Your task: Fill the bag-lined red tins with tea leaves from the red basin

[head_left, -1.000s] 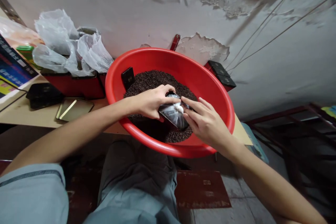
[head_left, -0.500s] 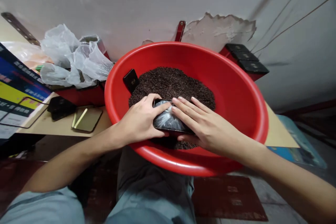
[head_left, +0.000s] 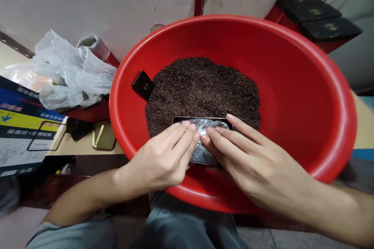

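A large red basin (head_left: 304, 58) holds a heap of dark, loose, leaf-like bits (head_left: 201, 85). At its near side is a dark rectangular tin (head_left: 201, 118) with a clear plastic bag (head_left: 201, 155) filling its opening. My left hand (head_left: 166, 155) presses its closed fingertips on the bag from the left. From the right, my right hand (head_left: 248, 151) has its fingertips on the bag too, its index finger reaching over the tin's far edge. The fingertips of both hands nearly meet at the gathered plastic. A small black lid (head_left: 143, 85) leans inside the basin's left wall.
Crumpled plastic bags (head_left: 73, 70) lie over red tins at the left, near a gold-coloured lid (head_left: 104, 136) and a printed box (head_left: 23, 124). Black-topped red tins (head_left: 315, 17) stand at the back right, by the wall.
The view has shifted closer to the basin. My left hand has moved from gripping the tin's left side onto the plastic, and my right fingers have bent in towards the middle.
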A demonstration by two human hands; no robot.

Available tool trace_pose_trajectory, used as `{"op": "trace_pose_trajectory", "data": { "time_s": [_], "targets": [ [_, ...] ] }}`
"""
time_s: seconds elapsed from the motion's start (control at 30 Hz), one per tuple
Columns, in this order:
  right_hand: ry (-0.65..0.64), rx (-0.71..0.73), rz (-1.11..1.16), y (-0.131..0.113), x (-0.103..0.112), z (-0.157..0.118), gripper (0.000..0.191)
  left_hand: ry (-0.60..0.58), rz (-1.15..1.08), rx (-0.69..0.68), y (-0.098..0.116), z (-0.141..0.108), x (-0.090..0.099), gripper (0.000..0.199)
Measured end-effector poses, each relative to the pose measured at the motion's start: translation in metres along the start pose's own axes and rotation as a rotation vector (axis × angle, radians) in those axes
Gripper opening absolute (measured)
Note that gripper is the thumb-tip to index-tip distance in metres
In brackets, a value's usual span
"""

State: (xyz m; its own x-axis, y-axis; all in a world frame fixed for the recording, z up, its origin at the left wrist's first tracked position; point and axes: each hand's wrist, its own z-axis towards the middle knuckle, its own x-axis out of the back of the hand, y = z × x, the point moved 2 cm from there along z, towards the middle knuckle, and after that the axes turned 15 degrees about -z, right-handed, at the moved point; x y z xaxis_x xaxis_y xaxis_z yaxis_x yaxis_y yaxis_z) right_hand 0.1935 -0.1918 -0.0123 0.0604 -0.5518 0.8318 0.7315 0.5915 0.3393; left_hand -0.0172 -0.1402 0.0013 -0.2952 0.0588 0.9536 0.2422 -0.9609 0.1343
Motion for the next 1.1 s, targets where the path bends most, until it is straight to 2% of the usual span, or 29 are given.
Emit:
{"op": "trace_pose_trajectory", "data": {
  "time_s": [0.17,0.27,0.37,0.43,0.47,0.53,0.57,0.67,0.77,0.9,1.0,1.1],
  "targets": [
    [-0.037,0.039,-0.038,0.002,0.005,0.007,0.039,-0.112,0.069,0.005,0.01,0.015,0.003,0.035],
    [-0.035,0.038,-0.065,0.001,0.003,0.007,0.031,-0.208,-0.029,0.009,-0.006,0.02,0.016,0.033],
    [-0.044,-0.015,-0.053,-0.001,0.0,0.005,0.026,-0.292,-0.233,0.05,-0.054,0.025,0.04,0.03],
    [-0.046,-0.05,-0.035,-0.002,-0.002,0.004,0.03,-0.198,-0.142,0.233,-0.101,0.028,0.053,0.031],
    [-0.048,-0.062,-0.03,-0.002,-0.003,0.005,0.032,-0.199,-0.029,0.339,-0.124,0.028,0.054,0.032],
    [-0.048,-0.069,-0.033,-0.002,-0.003,0.006,0.035,-0.463,0.185,0.485,-0.163,0.026,0.042,0.05],
    [-0.047,-0.07,-0.041,-0.002,-0.003,0.006,0.035,-0.552,0.269,0.521,-0.178,0.025,0.033,0.058],
    [-0.057,-0.063,-0.084,-0.002,-0.001,0.005,0.034,-0.673,0.349,0.578,-0.207,0.022,0.006,0.057],
    [-0.057,-0.069,-0.118,-0.004,0.001,0.001,0.033,-0.728,0.404,0.558,-0.22,0.02,-0.007,0.054],
    [-0.045,-0.124,-0.104,-0.007,0.0,-0.003,0.035,-0.754,0.499,0.557,-0.226,0.015,0.0,0.064],
    [-0.039,-0.144,-0.068,-0.006,-0.002,-0.004,0.039,-0.704,0.519,0.539,-0.22,0.016,0.01,0.05],
    [-0.022,-0.153,-0.034,-0.005,-0.005,-0.004,0.039,-0.598,0.523,0.485,-0.206,0.02,0.021,0.039]
  ]
}}
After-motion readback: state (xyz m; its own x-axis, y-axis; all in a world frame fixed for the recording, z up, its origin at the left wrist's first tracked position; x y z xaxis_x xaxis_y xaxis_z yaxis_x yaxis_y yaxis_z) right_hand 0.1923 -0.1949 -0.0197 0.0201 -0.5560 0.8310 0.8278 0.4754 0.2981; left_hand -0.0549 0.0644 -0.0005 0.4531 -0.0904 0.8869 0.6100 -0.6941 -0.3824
